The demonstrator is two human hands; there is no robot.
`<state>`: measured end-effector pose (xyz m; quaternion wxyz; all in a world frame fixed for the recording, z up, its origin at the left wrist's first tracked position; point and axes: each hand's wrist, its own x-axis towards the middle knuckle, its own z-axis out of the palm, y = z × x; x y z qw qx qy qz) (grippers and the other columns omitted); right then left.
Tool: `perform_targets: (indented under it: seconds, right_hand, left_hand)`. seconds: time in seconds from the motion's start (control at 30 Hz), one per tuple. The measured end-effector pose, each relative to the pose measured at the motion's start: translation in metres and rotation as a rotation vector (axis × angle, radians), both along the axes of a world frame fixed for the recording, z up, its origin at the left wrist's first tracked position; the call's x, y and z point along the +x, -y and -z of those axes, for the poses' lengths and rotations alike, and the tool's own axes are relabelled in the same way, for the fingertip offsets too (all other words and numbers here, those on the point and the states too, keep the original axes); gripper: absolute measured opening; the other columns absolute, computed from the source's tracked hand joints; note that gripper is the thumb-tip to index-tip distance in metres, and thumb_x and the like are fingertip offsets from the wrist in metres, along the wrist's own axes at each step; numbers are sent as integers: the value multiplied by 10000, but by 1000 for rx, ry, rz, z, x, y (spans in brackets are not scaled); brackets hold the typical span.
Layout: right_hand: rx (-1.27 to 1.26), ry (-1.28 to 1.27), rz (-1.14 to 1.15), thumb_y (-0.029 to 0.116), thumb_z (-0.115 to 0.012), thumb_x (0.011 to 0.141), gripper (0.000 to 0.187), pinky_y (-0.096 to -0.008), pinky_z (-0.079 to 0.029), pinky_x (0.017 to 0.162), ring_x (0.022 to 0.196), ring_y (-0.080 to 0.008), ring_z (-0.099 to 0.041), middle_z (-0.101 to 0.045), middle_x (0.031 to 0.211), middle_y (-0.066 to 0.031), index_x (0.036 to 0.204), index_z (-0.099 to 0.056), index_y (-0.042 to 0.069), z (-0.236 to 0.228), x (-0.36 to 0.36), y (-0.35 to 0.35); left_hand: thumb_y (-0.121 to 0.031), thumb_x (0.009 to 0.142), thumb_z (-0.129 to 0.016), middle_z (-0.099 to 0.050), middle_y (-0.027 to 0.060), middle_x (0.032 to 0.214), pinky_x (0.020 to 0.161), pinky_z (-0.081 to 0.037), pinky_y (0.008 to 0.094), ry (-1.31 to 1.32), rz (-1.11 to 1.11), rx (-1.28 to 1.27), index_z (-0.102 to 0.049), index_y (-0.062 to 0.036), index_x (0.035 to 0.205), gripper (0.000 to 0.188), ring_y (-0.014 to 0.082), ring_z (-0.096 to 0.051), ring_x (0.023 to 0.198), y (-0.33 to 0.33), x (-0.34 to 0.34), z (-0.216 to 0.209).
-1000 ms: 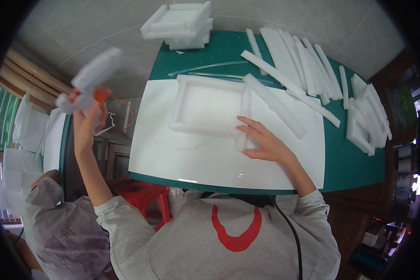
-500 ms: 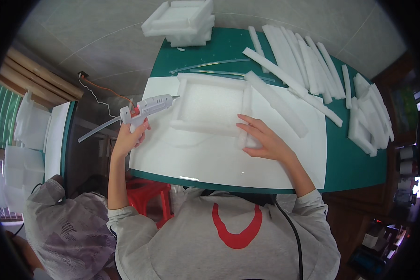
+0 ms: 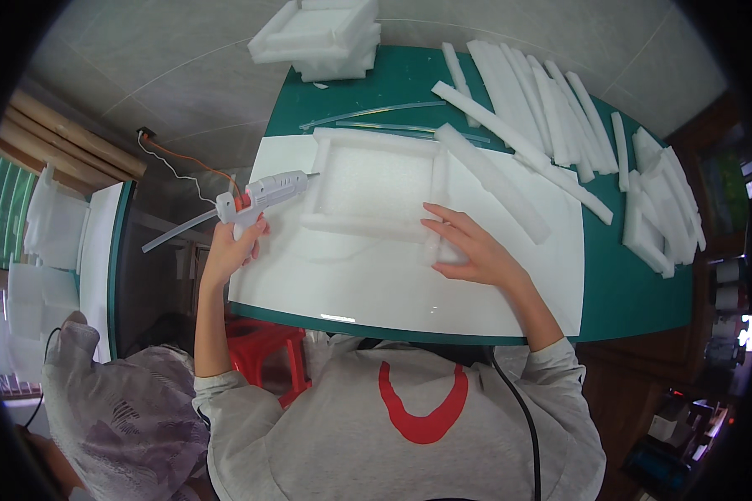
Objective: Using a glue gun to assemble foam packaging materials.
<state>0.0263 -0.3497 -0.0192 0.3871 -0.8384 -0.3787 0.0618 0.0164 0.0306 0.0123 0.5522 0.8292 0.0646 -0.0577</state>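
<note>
Near the counter's (image 3: pixel 635 292) left edge, the left hand (image 3: pixel 230 250) wraps its grip round a glue gun (image 3: pixel 276 191), just swung inward, so the nozzle (image 3: pixel 312 174) now reaches the foam tray (image 3: pixel 368 225). The right hand (image 3: pixel 472 244), grip loosely parted, touches that tray, between near and far edges.
</note>
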Motion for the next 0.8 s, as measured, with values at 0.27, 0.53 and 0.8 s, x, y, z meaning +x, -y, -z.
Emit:
perform_targets:
  seconds: [0.27,0.53,0.8]
  right_hand:
    - [11,104,5,204,-671,707,562,-349,-387,908,1077,-295,-467,-374,1342,-120,1213,-473,62,3,1,0]
    - [-3,90,12,204,-668,711,563,-348,-383,912,1097,-291,-459,-368,1348,-117,1221,-470,72,3,0,-1]
    - [-11,84,8,216,-666,717,568,-350,-378,918,1113,-289,-453,-360,1355,-118,1229,-465,77,3,0,-1]
  left_hand:
    - [-167,807,-579,-581,52,722,357,-313,198,92,-58,-3,-524,-18,954,216,56,-464,440,-4,-6,4]
    - [-155,794,-595,-535,32,687,363,-313,194,39,-84,-67,-506,-28,927,204,53,-455,434,-3,-7,9]
    - [-136,789,-597,-531,29,687,370,-324,195,62,-73,-57,-507,-29,925,195,55,-452,437,-7,-11,15]
